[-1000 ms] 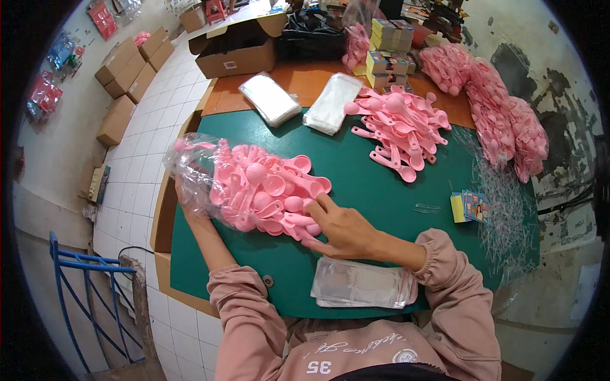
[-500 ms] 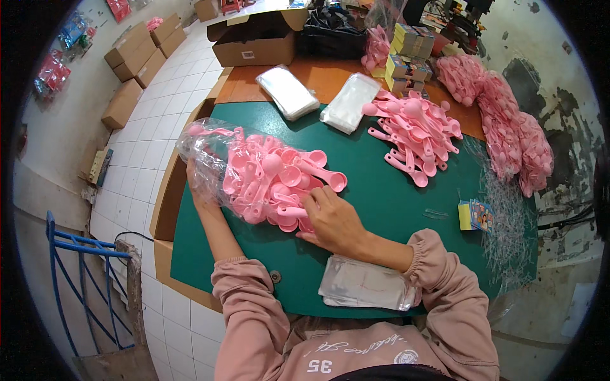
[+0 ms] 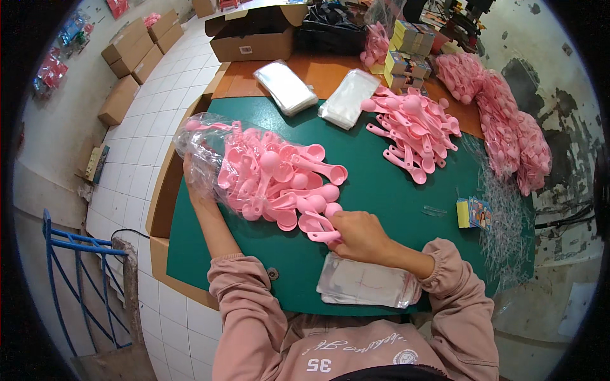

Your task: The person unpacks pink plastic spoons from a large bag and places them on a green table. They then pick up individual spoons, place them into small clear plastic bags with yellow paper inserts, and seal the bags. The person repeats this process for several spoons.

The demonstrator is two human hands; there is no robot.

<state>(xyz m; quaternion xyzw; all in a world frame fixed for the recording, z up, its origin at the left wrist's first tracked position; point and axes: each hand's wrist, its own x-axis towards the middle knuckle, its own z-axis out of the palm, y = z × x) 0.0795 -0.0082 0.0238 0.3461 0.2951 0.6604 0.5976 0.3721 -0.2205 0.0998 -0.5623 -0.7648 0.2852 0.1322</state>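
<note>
Right hand (image 3: pixel 360 235) curled (back uppermost)

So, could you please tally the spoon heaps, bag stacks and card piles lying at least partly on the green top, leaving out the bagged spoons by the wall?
Spoon heaps: 2
Bag stacks: 3
Card piles: 1
Total: 6

Many glossy pink plastic spoons (image 3: pixel 269 162), with round bowls and short handles, lie tangled in one loose heap, partly covered by the crumpled, transparent plastic bag (image 3: pixel 206 149) and partly bare, just right of this bag.
</note>
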